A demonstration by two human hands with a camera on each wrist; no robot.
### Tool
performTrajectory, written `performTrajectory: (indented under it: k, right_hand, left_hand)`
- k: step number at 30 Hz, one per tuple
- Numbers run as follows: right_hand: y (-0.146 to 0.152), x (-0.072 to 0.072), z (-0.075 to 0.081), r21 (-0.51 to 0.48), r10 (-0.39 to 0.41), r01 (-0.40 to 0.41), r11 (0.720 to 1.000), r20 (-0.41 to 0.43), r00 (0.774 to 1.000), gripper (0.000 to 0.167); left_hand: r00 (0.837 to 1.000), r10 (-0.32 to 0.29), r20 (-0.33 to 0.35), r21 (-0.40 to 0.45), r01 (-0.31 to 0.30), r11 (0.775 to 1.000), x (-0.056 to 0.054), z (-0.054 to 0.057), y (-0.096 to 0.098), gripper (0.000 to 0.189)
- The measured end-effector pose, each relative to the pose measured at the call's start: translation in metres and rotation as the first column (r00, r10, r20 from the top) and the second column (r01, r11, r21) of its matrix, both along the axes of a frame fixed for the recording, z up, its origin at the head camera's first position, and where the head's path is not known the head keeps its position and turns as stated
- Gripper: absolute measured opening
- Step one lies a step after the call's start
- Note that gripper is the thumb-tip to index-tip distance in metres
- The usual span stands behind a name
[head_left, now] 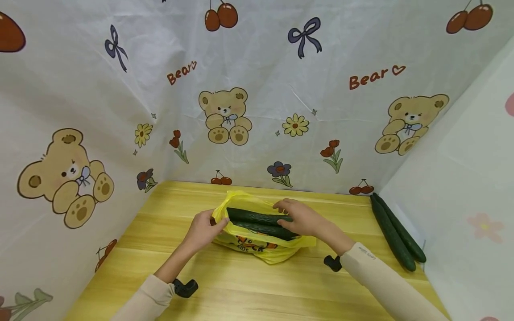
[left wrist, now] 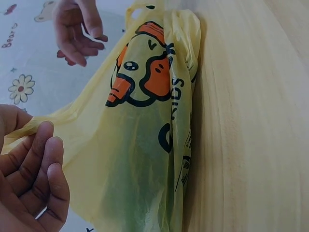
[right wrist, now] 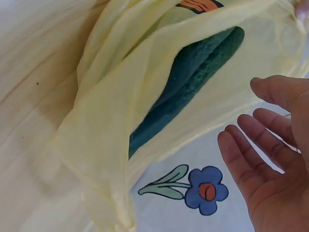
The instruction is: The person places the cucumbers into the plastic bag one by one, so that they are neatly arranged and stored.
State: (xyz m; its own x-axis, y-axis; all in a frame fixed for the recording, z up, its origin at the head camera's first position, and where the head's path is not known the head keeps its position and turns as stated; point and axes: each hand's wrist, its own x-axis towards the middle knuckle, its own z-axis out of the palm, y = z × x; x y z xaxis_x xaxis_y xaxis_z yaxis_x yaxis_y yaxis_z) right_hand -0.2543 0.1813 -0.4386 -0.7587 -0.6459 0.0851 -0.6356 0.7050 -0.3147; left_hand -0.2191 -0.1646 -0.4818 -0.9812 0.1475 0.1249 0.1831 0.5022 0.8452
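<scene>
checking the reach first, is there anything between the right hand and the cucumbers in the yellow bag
Nothing visible from above: in the head view the yellow bag gapes, its edge pinched by the left hand, and the cucumbers show through its mouth by the right hand.

Cucumbers (head_left: 254, 217) partly hidden inside yellow bag (head_left: 277, 254).

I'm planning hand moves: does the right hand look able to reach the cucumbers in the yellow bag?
Likely yes: the right hand, empty, is at the open mouth of the yellow bag, whose edge the left hand pinches; the cucumbers show through the opening.
</scene>
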Motion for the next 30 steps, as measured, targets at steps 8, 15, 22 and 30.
performTrajectory:
  k: [8,15,22,30]
  right_hand:
    - [0.035,0.01,-0.003,-0.017,-0.083,0.083,0.996,0.017,0.996,0.046]
    - [0.095,0.016,-0.008,-0.058,-0.166,0.165,0.985,-0.02,0.986,0.044]
    - [0.162,0.022,-0.01,-0.096,-0.337,0.335,0.937,-0.008,0.941,0.045]
    - [0.229,0.033,-0.026,-0.048,-0.492,0.492,0.869,0.018,0.87,0.038]
  left_hand:
    - [1.0,-0.02,0.002,0.007,0.02,1.0,0.003,-0.009,-0.004,0.035]
    - [0.999,0.008,0.04,-0.026,-0.007,1.0,0.009,-0.022,-0.005,0.038]
    - [0.999,-0.004,0.042,0.028,0.003,1.0,0.009,-0.03,0.002,0.031]
    - [0.998,-0.033,0.062,0.078,0.028,0.997,0.012,-0.029,0.004,0.024]
